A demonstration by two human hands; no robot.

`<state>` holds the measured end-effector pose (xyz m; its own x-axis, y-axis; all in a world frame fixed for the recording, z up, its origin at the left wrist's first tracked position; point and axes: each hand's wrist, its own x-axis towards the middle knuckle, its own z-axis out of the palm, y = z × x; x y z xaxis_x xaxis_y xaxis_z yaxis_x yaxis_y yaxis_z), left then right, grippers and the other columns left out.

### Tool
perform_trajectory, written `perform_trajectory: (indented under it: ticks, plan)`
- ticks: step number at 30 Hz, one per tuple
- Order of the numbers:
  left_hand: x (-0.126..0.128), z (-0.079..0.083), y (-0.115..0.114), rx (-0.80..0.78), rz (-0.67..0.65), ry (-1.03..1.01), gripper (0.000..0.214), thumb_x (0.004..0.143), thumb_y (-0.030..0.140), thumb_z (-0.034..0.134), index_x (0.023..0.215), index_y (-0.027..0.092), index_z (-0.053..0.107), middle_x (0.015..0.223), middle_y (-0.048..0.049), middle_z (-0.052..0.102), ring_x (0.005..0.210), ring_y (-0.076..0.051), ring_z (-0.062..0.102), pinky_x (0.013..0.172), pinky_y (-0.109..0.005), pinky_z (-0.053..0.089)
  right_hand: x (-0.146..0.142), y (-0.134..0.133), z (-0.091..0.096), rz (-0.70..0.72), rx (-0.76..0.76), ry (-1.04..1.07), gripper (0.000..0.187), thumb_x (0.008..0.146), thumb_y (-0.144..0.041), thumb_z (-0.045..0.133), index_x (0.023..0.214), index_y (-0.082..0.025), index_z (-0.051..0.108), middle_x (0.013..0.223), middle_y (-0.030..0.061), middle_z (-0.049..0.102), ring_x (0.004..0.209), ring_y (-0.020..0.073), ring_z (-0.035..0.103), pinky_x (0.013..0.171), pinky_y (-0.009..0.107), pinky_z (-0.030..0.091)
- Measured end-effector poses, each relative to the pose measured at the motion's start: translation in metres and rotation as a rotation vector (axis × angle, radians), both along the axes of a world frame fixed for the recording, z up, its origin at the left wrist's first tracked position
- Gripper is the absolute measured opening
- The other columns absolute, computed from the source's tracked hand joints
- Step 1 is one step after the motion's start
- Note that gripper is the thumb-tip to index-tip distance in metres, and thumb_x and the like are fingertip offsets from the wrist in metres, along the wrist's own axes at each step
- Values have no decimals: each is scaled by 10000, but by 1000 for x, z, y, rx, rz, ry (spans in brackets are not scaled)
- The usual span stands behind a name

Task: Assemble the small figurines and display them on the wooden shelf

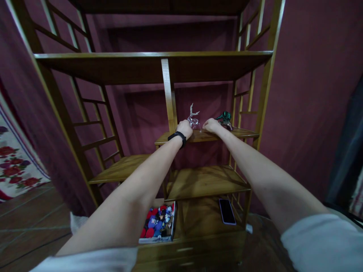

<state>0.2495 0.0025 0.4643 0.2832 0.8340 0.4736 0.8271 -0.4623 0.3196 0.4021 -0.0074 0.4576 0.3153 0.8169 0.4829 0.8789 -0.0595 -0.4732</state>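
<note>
Both my arms reach forward to a small upper shelf (244, 133) of a wooden shelving unit. My left hand (185, 128), with a black band on its wrist, is closed around the base of a clear glass deer figurine (194, 118) standing on that shelf. My right hand (211, 125) rests on the shelf just right of the figurine, fingers curled, touching or almost touching it. What its fingers hold, if anything, is hidden. A dark green figurine (225, 118) stands right behind my right hand.
A wide shelf board (113, 60) spans above. Lower shelves (204, 181) sit beneath. On the bottom level lie a box of colourful small items (157, 223) and a phone (227, 211). Dark red walls surround the unit; a floral cloth (14, 166) hangs at left.
</note>
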Motion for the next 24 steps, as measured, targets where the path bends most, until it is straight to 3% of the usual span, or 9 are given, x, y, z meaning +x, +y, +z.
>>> perform_trajectory:
  ticks: [5,7,9,11,14,17,20,22,24]
  plan:
    - [-26,-21,-77,318,-130,-46,270,851,257,449,1016,130,620,1064,-157,604,1043,-247,554,912,-332,391,-13,-50,-10,147,348,95,274,748,-187,520,980,-192,666,1026,35,669,965,168,598,894,284,426]
    - [-44,-47,-117,354,-275,-67,274,863,285,426,1019,181,626,1060,-117,601,1026,-226,554,917,-317,389,-23,-86,-28,259,467,170,280,762,-200,496,988,-183,659,1067,37,650,986,159,583,917,288,417]
    - [-67,-90,-150,299,-368,-82,278,864,318,414,1019,239,632,1045,-90,612,1013,-224,557,917,-310,383,-36,-126,-60,391,443,297,273,778,-256,495,990,-191,655,1066,38,648,1001,165,576,913,300,421]
    - [-95,-149,-172,159,-378,-46,284,863,334,403,1014,272,636,1048,-79,623,998,-228,565,901,-316,386,-48,-163,-109,497,295,484,283,783,-335,515,994,-209,655,1028,40,658,939,167,596,863,307,449]
    - [-140,-254,-183,-180,-246,45,282,859,302,392,960,283,655,1026,-69,647,927,-218,609,794,-295,425,-68,-199,-208,613,-10,768,321,734,-452,576,921,-214,681,859,43,676,763,162,612,742,308,483]
    - [-185,-345,-184,-434,-54,118,268,837,248,418,923,303,666,991,-42,681,911,-223,637,723,-286,431,-93,-216,-314,497,-151,1031,359,660,-537,615,796,-215,694,789,41,669,682,162,600,655,306,483]
    - [-221,-394,-184,-526,65,132,266,843,266,420,918,296,674,950,-60,697,900,-223,643,708,-278,427,-124,-227,-395,381,-301,1148,364,560,-535,684,739,-218,692,748,37,663,649,167,592,605,300,474]
    - [-237,-408,-178,-563,118,90,248,832,263,450,945,280,671,1001,-72,690,927,-208,635,730,-260,423,-144,-231,-427,386,-383,1199,362,547,-528,691,723,-212,692,722,33,656,618,152,582,590,290,467]
    - [-248,-415,-166,-579,197,57,258,835,264,446,965,244,668,1002,-91,689,938,-209,630,749,-261,422,-160,-228,-444,419,-425,1202,363,554,-525,689,733,-209,694,725,35,657,612,143,578,588,286,466]
